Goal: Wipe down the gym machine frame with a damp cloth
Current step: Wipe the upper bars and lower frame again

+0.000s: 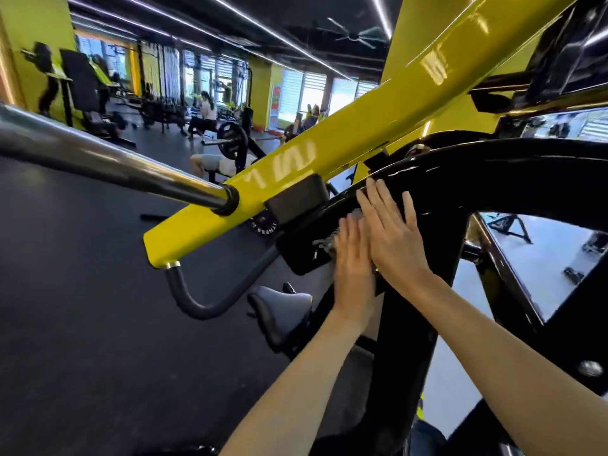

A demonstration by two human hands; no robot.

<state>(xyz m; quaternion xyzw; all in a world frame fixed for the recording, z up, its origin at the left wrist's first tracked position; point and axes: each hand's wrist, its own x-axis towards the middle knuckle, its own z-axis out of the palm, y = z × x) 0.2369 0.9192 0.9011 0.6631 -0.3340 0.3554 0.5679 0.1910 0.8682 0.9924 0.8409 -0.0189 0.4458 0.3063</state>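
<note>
The gym machine has a glossy black curved frame (493, 179) and a yellow arm (329, 139) crossing above it. My left hand (353, 261) lies flat on the black frame and presses a grey cloth (327, 242) against it. The cloth shows only at the hand's left edge and above the fingertips. My right hand (393, 232) rests with straight, spread fingers on the same black beam. It partly overlaps the left hand's right side and holds nothing.
A chrome bar (98, 159) juts from the yellow arm toward the left. Below hang a curved grey handle (210, 307) and a padded seat (283, 307). People exercise at benches and barbells (230, 143) across the dark rubber floor (82, 291).
</note>
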